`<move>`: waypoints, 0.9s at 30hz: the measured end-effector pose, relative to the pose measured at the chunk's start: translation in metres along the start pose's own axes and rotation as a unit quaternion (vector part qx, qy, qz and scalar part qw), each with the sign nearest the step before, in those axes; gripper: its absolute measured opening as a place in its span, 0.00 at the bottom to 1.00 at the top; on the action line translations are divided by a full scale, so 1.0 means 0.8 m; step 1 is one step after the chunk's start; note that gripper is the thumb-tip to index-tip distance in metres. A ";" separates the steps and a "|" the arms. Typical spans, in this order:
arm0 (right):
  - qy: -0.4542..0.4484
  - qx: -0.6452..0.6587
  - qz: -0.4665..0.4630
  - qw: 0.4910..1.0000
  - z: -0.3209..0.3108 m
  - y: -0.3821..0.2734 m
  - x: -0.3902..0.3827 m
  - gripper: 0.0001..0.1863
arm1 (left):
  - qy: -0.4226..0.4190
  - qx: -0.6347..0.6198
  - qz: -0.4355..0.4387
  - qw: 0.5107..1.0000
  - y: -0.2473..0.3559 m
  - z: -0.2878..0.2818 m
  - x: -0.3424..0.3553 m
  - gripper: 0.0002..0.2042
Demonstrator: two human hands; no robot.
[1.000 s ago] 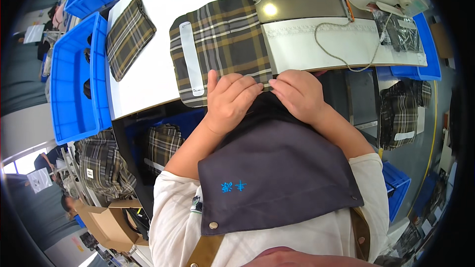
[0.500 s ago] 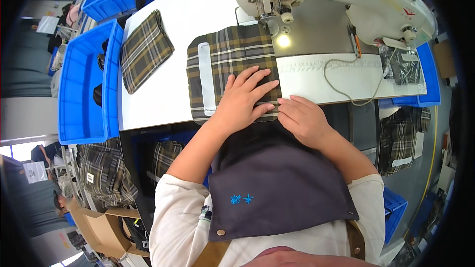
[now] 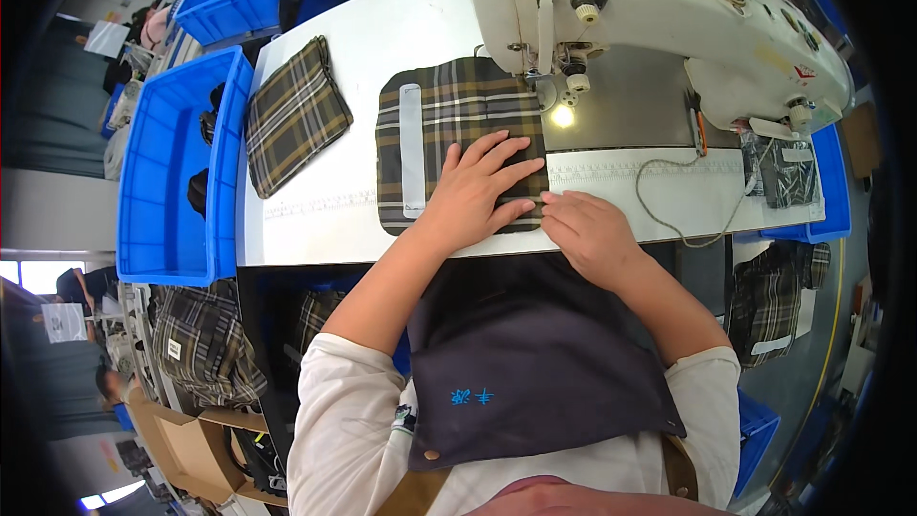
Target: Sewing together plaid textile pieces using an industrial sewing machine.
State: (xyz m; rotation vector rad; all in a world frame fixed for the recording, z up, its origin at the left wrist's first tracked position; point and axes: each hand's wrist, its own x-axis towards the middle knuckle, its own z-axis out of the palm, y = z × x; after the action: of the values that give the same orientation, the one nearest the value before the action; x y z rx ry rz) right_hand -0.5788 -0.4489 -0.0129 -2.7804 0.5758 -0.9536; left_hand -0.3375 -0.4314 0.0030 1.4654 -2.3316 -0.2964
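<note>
A brown, black and white plaid fabric panel [image 3: 457,119] with a pale strip [image 3: 412,153] along its left side lies on the white table. Its far right corner reaches under the head of the sewing machine [image 3: 659,19], by the needle area. On the panel's near right part, my left hand [image 3: 478,186] rests flat, fingers spread. My right hand [image 3: 590,237] is at the panel's near right edge, fingers drawn together, thumb and fingertips pinching that edge.
A folded plaid stack [image 3: 299,119] lies at the table's left, beside a blue bin [image 3: 172,172] holding black items. Orange-handled snips [image 3: 700,124], a looped cord [image 3: 659,220] and a clear plastic packet [image 3: 788,172] lie to the right. More plaid pieces [image 3: 205,344] hang below left.
The panel has slid away from me, further under the machine head, and its near edge no longer overhangs the table. Both hands moved along with it. The view has shifted slightly.
</note>
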 end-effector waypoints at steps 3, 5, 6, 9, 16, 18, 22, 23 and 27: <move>-0.003 -0.007 0.003 1.000 0.002 0.009 0.009 0.04 | 0.003 -0.006 0.000 1.000 -0.006 -0.003 0.011 0.27; -0.006 -0.009 0.002 1.000 0.001 0.014 0.016 0.04 | 0.004 -0.007 -0.001 1.000 -0.013 -0.002 0.016 0.27; -0.009 -0.012 0.001 1.000 0.001 0.017 0.019 0.04 | 0.006 -0.008 -0.001 1.000 -0.016 -0.002 0.019 0.27; -0.027 -0.016 -0.016 0.999 0.000 0.029 0.027 0.04 | 0.001 -0.012 -0.007 1.000 -0.024 -0.002 0.027 0.27; -0.067 -0.037 -0.059 0.995 -0.002 0.059 0.047 0.06 | 0.006 -0.005 -0.012 1.000 -0.039 -0.002 0.046 0.27; -0.061 -0.034 -0.066 0.995 0.001 0.066 0.052 0.06 | 0.007 -0.001 -0.015 1.000 -0.045 -0.002 0.052 0.27; -0.050 -0.042 -0.049 0.997 0.005 0.074 0.053 0.07 | 0.010 -0.031 -0.025 0.999 -0.054 -0.004 0.067 0.26; -0.032 -0.050 -0.045 0.997 0.008 0.076 0.052 0.07 | 0.016 -0.028 -0.024 0.999 -0.057 -0.004 0.071 0.25; -0.003 -0.070 -0.042 0.997 0.009 0.081 0.058 0.09 | 0.038 -0.021 -0.021 0.999 -0.070 -0.003 0.082 0.23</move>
State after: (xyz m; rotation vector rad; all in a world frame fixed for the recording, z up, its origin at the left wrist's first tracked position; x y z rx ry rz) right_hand -0.5607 -0.5270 -0.0096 -2.9528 0.5479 -0.9546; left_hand -0.3157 -0.5146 -0.0026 1.4822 -2.2242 -0.2944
